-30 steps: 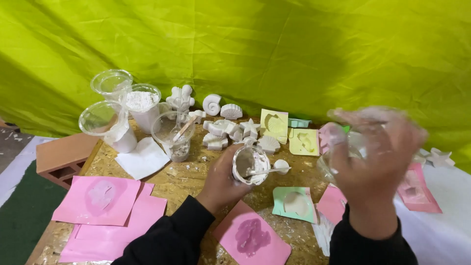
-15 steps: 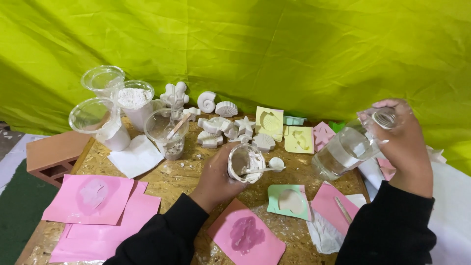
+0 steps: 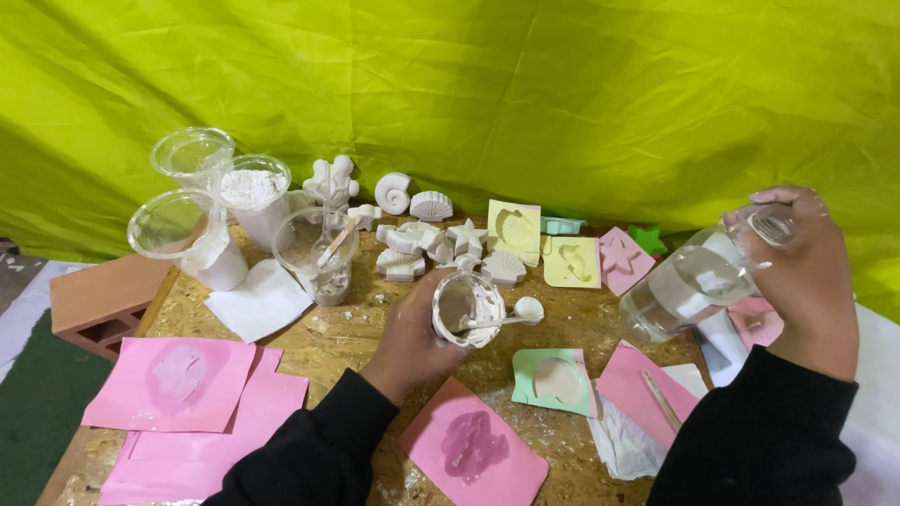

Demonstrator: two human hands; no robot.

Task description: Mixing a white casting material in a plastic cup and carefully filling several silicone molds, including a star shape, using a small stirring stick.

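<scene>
Hands at work over a chipboard surface (image 3: 356, 342) backed by a yellow-green sheet (image 3: 562, 94). The left hand (image 3: 412, 333) has its fingers wrapped around a small white-smeared cup (image 3: 466, 307), tilted toward the camera near the middle of the surface; a plastic spoon (image 3: 511, 314) rests in it, its bowl sticking out past the right rim. The right hand (image 3: 806, 272) is closed around the neck end of a clear plastic bottle (image 3: 689, 286), held off the surface at a slant with its base pointing down toward the cup; the two stand near each other but apart.

At the far left, clear plastic cups (image 3: 192, 155) stand stacked and clustered, one tub (image 3: 251, 187) heaped with white powder, and another cup (image 3: 317, 248) holds a wooden stick. Behind the small cup lie matte white plaster casts (image 3: 422, 239) shaped as shells, a starfish and coral. Soft moulds in yellow (image 3: 514, 225), pink (image 3: 623, 258) and pale green (image 3: 555, 379) lie flat along the right, the green one filled with pale paste. A square pink mould (image 3: 473, 450) sits just in front of the left hand, and more flat pink sheets (image 3: 173, 384) lie at the near left. A terracotta brick (image 3: 98, 300) sits at the left edge, with a white paper napkin (image 3: 258, 300) beside it.
</scene>
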